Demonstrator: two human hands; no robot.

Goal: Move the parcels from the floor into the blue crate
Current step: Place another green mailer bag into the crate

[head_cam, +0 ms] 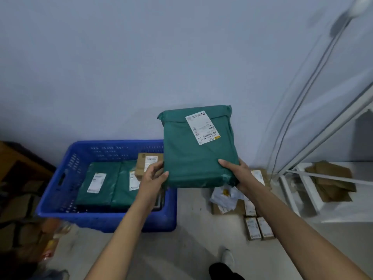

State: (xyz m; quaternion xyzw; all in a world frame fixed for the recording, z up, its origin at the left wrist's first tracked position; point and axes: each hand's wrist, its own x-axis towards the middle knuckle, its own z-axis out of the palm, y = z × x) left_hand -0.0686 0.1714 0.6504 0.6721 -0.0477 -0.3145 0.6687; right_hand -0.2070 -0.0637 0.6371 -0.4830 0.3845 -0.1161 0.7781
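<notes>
Where both hands grip: soft, flat green plastic parcel [196,148], label-faced.

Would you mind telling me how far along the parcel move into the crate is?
Partly done. The blue crate already holds two green parcels and a brown box. In hand: both the left hand and right hand grip a green parcel, held up beside the crate. Left: several small boxes and a white bag lie on the floor.
</notes>
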